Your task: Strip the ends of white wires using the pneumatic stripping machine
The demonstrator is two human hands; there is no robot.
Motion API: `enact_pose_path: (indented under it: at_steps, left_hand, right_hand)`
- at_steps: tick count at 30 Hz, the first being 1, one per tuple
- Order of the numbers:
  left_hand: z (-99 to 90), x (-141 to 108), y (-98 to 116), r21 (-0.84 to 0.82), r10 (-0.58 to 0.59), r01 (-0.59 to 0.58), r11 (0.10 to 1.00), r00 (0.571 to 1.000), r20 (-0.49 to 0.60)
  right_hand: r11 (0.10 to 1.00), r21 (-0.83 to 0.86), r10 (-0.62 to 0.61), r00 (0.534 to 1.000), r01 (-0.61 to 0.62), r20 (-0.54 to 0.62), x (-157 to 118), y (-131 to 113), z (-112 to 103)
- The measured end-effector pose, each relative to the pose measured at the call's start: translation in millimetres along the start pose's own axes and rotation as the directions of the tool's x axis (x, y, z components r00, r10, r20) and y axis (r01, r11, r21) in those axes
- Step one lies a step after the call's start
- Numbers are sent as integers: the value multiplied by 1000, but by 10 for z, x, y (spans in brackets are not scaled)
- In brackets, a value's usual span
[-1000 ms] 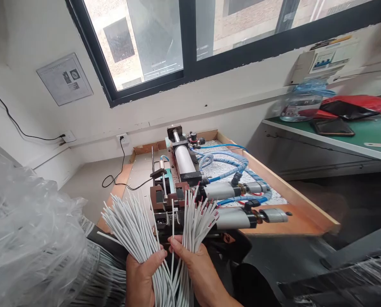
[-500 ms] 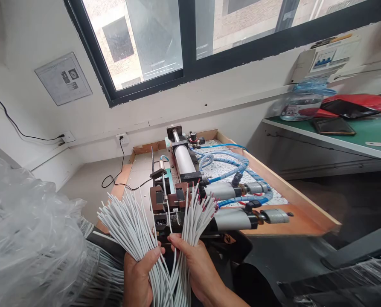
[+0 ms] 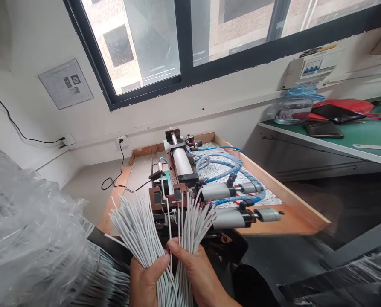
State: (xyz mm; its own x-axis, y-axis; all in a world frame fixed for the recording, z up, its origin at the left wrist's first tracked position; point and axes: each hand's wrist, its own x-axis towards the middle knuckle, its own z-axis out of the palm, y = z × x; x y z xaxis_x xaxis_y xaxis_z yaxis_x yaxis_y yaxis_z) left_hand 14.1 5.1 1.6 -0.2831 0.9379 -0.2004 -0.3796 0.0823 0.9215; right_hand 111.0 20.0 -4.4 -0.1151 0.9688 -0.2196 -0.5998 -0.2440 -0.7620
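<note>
My left hand (image 3: 148,277) is wrapped round a thick bundle of white cables (image 3: 137,230) whose ends fan out up and to the left. A second, smaller bundle of white cables (image 3: 193,224), some with dark red tips, is gripped in my right hand (image 3: 199,269). Between the two, a single white cable (image 3: 169,219) stands upright near my right thumb and index finger. Just beyond the cable ends sits a pneumatic wire-stripping machine (image 3: 177,194), its brown front blocks partly covered by them. The lower lengths of both bundles meet between my palms.
A wooden tray (image 3: 292,200) surrounds the machine, with blue air hoses (image 3: 222,170) and silver cylinders (image 3: 228,218) on the right. Clear plastic sheeting (image 3: 27,230) covers more cables at left. At right, a green table (image 3: 372,128) bears a water jug (image 3: 292,106).
Both hands and bundles have come lower and slightly closer together. The single cable's tip, earlier up against the machine's front, now appears back from it. The view has shifted slightly.
</note>
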Motion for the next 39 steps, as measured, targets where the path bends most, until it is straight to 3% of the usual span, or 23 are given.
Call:
enact_pose_path:
  at_steps: [4, 10, 19, 24, 33, 39]
  left_hand:
    - [-94, 22, 1, -4, -1, 1, 1000, 995, -102]
    - [-136, 68, 16, 6, 65, -65, 998, 996, -57]
    - [-139, -12, 8, -23, 71, -71, 997, 997, -29]
    - [-141, -119, -31, -16, 12, -14, 1000, 990, -138]
    - [-129, -103, 26, 13, 23, -21, 1000, 970, -243]
    - [-162, 20, -4, 23, 49, -46, 999, 976, -211]
  right_hand:
    - [998, -63, 5, 999, -8, -52, 32, 21, -24]
    - [996, -59, 52, 990, -60, -133, 140, 36, 6]
    - [995, 17, 98, 994, -97, -43, 87, 49, -29]
    - [997, -6, 76, 997, -76, 25, -35, 55, -120]
    - [999, 18, 48, 998, -47, -50, 25, 79, -58]
    - [998, 17, 61, 995, -60, -79, 121, 45, -10]
